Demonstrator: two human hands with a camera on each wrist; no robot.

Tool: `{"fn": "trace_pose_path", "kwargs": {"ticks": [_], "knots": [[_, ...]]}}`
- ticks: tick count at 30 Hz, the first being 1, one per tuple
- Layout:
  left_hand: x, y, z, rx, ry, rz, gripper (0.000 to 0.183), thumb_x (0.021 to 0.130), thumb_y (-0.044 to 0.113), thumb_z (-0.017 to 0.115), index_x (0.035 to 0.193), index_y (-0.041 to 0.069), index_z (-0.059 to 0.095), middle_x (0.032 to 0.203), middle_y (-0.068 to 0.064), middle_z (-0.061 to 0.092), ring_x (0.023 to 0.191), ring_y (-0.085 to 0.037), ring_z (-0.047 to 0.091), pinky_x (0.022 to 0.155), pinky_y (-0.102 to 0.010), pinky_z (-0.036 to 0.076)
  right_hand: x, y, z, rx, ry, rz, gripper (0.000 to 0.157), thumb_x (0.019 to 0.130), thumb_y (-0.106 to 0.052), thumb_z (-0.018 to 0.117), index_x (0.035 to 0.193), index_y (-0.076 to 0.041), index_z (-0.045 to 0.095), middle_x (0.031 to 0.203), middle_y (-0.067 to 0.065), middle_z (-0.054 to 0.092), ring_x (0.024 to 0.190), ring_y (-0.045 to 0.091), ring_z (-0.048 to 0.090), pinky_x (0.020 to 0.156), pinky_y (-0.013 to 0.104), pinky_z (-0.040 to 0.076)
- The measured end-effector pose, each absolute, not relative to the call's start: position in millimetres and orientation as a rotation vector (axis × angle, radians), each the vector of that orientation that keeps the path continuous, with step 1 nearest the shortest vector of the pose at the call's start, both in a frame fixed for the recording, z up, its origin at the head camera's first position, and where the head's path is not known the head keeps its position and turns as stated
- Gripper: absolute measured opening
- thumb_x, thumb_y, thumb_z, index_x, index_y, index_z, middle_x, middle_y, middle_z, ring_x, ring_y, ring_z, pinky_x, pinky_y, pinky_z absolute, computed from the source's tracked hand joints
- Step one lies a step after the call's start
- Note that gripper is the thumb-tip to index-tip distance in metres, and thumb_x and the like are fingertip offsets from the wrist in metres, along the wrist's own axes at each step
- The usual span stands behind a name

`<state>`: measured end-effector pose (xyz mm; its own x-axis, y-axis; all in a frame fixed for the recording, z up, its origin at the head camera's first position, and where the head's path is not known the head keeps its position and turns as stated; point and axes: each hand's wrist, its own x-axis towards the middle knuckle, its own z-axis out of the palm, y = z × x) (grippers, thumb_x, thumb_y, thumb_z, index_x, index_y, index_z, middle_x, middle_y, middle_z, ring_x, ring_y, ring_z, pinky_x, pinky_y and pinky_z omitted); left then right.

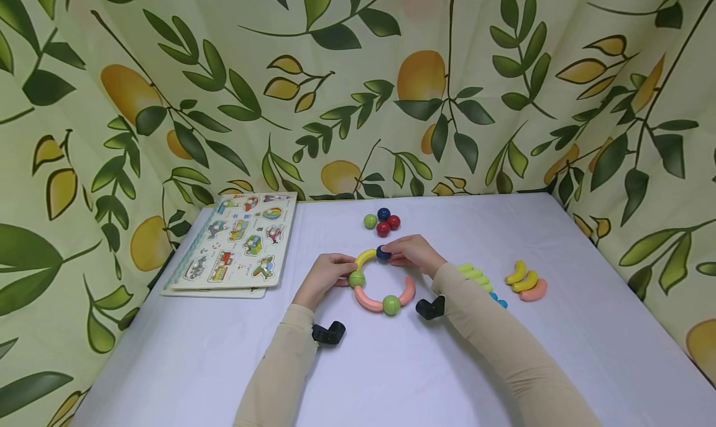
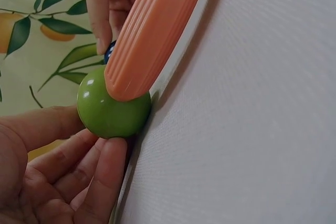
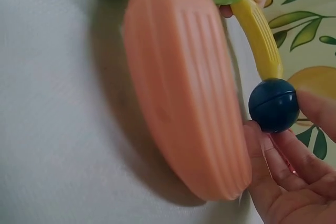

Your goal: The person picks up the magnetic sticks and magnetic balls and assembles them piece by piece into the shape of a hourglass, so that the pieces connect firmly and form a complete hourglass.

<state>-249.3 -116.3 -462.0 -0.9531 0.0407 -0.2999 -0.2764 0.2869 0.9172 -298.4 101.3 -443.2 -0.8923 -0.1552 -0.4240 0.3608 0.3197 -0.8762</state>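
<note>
My left hand (image 1: 323, 279) pinches a green ball (image 1: 356, 279) between thumb and fingers; the left wrist view shows that green ball (image 2: 113, 106) against a ribbed pink curved stick (image 2: 157, 30). Across from it, my right hand (image 1: 416, 253) pinches a dark blue ball (image 3: 274, 105) at the end of a yellow curved stick (image 1: 365, 258). The yellow stick spans the two held balls. From the left green ball, a pink stick (image 1: 368, 301) runs to a second green ball (image 1: 391, 304), followed by another pink stick (image 1: 410, 291). Together they form a ring with a gap at the upper right.
Several loose balls (image 1: 383, 228) in red, blue and green lie behind the ring. Green sticks (image 1: 474, 273) and blue pieces (image 1: 498, 299) lie partly behind the right forearm. Farther right are yellow sticks (image 1: 524, 281) and a pink one (image 1: 534, 290). Stacked picture boards (image 1: 235, 240) lie at left.
</note>
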Motion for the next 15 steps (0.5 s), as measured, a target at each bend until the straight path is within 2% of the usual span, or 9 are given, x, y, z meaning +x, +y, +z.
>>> {"fn": "trace_pose_path", "kwargs": {"ticks": [4, 8, 15], "knots": [[-249.8, -114.2, -460.9, -0.200, 2.301, 1.706, 0.026, 0.092, 0.018, 0.069, 0.114, 0.004, 0.071, 0.104, -0.012, 0.073, 0.082, -0.011, 0.067, 0.069, -0.023, 0.060, -292.6, 111.9, -437.5, 0.146, 2.259, -1.498, 0.045, 0.092, -0.026, 0.070, 0.127, 0.002, 0.063, 0.113, 0.013, 0.070, 0.088, 0.012, 0.067, 0.089, 0.027, 0.059], [-248.6, -113.7, -458.2, -0.188, 2.311, 1.682, 0.027, 0.092, 0.019, 0.070, 0.114, 0.003, 0.070, 0.104, -0.011, 0.072, 0.084, -0.012, 0.067, 0.071, -0.025, 0.060, -277.2, 132.0, -432.9, 0.145, 2.364, -1.370, 0.048, 0.092, -0.035, 0.069, 0.124, 0.000, 0.062, 0.107, 0.012, 0.070, 0.091, 0.016, 0.067, 0.091, 0.031, 0.057], [-250.4, -111.9, -455.6, -0.148, 2.336, 1.639, 0.030, 0.091, 0.020, 0.071, 0.117, 0.004, 0.068, 0.108, -0.011, 0.069, 0.086, -0.014, 0.064, 0.072, -0.025, 0.059, -243.4, 154.7, -437.1, 0.131, 2.347, -1.216, 0.035, 0.089, -0.030, 0.074, 0.102, -0.001, 0.062, 0.074, 0.005, 0.065, 0.058, 0.010, 0.061, 0.059, 0.020, 0.055]]}}
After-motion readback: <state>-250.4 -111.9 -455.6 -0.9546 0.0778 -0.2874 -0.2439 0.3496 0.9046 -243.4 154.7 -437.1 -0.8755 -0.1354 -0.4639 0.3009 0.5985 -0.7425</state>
